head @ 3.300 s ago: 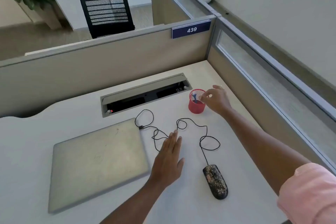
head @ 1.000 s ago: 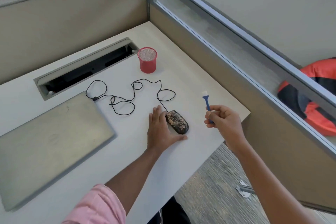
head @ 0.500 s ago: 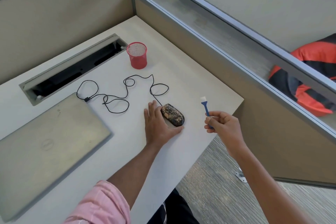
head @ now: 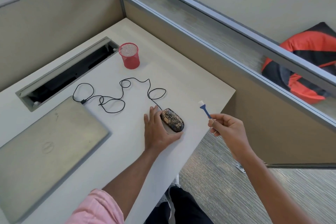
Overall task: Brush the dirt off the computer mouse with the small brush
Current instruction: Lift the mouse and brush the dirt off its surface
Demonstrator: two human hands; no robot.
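A black computer mouse [head: 172,119] speckled with tan dirt lies near the desk's right edge, its black cable [head: 116,94] looping back to the left. My left hand [head: 157,131] lies flat against the mouse's left side, the thumb curled round its near end. My right hand [head: 227,128] hovers to the right of the mouse, past the desk edge, pinching the handle of a small blue brush [head: 204,110]. The brush's white bristles point up and away, well apart from the mouse.
A red mesh cup [head: 129,56] stands behind the cable. A closed grey laptop [head: 45,143] lies at the left, with an open cable tray [head: 63,76] behind it. Cubicle partitions close off the back and right. The desk edge [head: 205,132] drops to carpet.
My right hand took the brush out of the red cup and brought it beside the mouse. My left hand slid over to the mouse's side. The view swung right.
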